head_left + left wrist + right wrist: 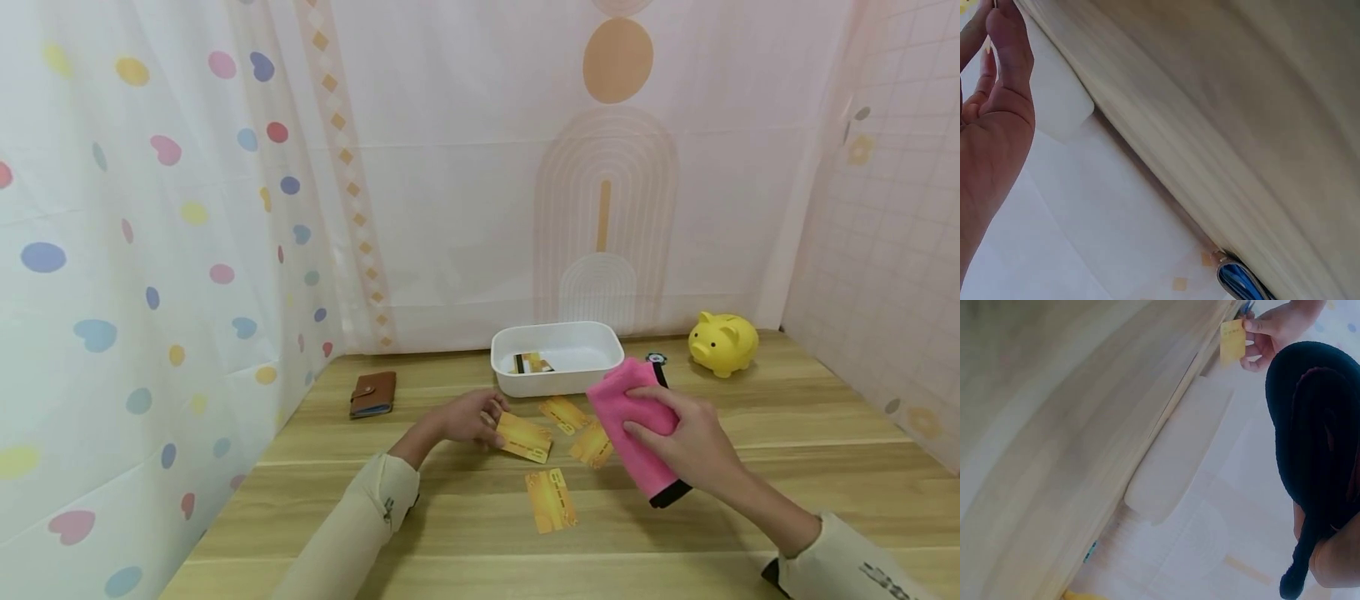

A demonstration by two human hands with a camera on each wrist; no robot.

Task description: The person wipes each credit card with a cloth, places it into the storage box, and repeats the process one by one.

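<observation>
My left hand [474, 418] pinches a yellow-orange bank card [525, 437] by its left edge, above the table; the right wrist view shows that card [1233, 341] too. My right hand [693, 437] grips a folded pink cloth [637, 425] with black edges, whose dark end [1313, 425] fills much of the right wrist view. Three similar cards lie about: one near the white tray [564, 414], one partly behind the cloth [592, 446], and one closer to me [551, 502]. In the left wrist view, the left hand [1004, 81] appears at the upper left.
A white tray [557, 383] behind the cards contains a card or cards [531, 363]. Left of it lies a brown wallet [373, 394]. A yellow piggy bank [723, 343] stands at the back right, beside a small dark round item [656, 358]. Curtains [450, 183] border the wooden table [465, 533].
</observation>
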